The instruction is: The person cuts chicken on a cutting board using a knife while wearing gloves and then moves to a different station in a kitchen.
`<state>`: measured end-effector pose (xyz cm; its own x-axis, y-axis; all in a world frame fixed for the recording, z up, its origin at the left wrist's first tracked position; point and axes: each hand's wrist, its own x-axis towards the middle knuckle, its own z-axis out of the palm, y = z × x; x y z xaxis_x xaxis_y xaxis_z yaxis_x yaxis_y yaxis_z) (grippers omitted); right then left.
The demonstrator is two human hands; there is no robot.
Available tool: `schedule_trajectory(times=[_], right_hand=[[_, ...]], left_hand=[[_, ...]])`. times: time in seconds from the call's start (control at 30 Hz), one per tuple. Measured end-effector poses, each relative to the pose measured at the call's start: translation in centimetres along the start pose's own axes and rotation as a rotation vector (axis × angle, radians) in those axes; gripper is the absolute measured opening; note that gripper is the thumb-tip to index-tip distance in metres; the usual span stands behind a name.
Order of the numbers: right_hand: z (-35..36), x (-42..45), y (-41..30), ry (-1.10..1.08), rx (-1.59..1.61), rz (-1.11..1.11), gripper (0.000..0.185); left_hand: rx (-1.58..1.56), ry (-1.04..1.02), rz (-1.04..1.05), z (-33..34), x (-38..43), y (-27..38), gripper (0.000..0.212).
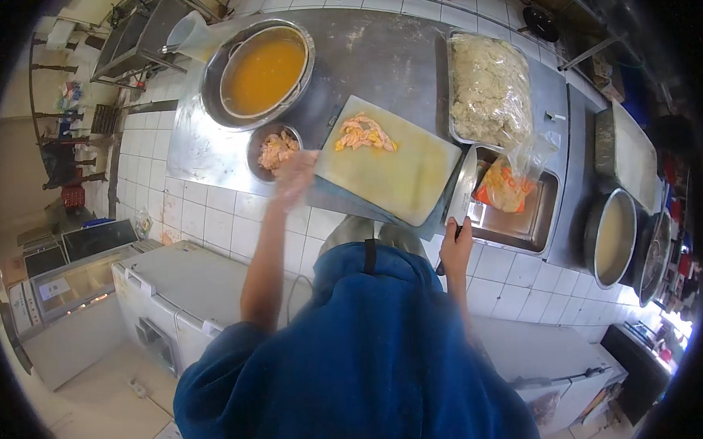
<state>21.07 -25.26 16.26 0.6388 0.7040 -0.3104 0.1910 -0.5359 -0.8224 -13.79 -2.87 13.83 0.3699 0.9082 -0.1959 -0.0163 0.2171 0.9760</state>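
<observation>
My left hand is blurred at the near right rim of a small metal bowl; whether it holds anything is unclear. Chopped raw meat, perhaps chicken, lies in that bowl. My right hand grips the dark handle of a wide-bladed knife. Its blade points away from me, to the right of a pale cutting board. Pinkish raw meat pieces with yellow bits sit on the board's far left part. Under the board's near edge shows a teal cloth.
A pot of orange liquid stands inside a larger metal basin at the far left of the steel table. To the right are a plastic-covered tray of pale lumpy food and a steel pan holding a printed plastic bag.
</observation>
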Motion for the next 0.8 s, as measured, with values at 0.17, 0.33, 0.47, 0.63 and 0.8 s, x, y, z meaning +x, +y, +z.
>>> schedule_trajectory(times=[0.17, 0.33, 0.47, 0.63, 0.8], right_hand=[[2.4, -0.5, -1.7, -0.005, -0.040, -0.042, 0.026], [3.5, -1.6, -3.7, 0.042, -0.004, -0.091, 0.025], [3.6, -2.1, -3.6, 0.053, -0.041, -0.023, 0.025], [3.5, -3.2, -4.1, 0.104, 0.008, -0.021, 0.027], [3.3, -4.7, -3.1, 0.225, 0.048, 0.008, 0.028]], left_hand=[[0.889, 0.480, 0.069, -5.3, 0.9, 3.5, 0.030], [1.364, 0.060, -0.007, -2.2, 2.2, 4.6, 0.034], [1.151, -0.051, 0.055, 5.8, 5.9, 4.4, 0.033], [1.191, -0.115, 0.486, 8.5, 14.5, -1.5, 0.025], [1.545, -0.491, 0.370, 9.6, 18.9, -0.9, 0.024]])
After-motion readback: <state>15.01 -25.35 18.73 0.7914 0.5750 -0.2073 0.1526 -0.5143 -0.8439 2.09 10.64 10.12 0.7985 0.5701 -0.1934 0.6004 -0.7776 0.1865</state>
